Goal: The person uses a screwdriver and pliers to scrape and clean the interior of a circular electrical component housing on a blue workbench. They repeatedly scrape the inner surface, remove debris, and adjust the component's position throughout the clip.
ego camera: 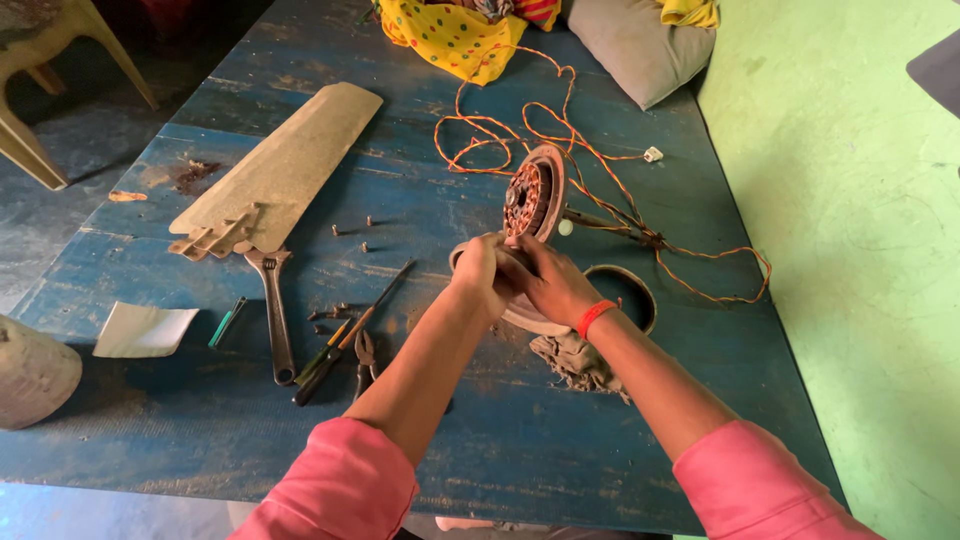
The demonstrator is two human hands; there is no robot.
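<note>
Both pink-sleeved arms cross the near edge of the blue worktop. I note my left hand and right hand clamped together on the fan motor (mid-worktop, tilted upright). Fan blade and wrench lie toward the left edge.

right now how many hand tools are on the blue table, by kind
adjustable wrench: 1
screwdriver: 1
pliers: 1
total: 3
Both hands, left hand and right hand, grip the fan motor, not a tool.
</note>
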